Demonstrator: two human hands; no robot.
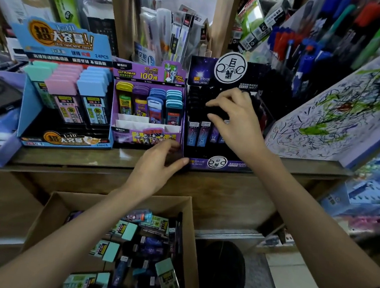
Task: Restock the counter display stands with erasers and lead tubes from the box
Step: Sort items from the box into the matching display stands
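Two sets of fingers (219,101) work at the dark stand (201,71): those of the right hand (236,118) are bent, thumb and forefinger pinching the black cap of a lead tube (216,111) seated in the upper rows; those of the left hand (156,166) curl round the stand's lower left corner, thumb on its front lip. The dark stand sits on the bench (89,156) beside the purple stand (143,134), with the blue stand (32,113) further left. Below the bench edge, between the forearms, an open cardboard box (55,209) holds loose tubes (150,243)
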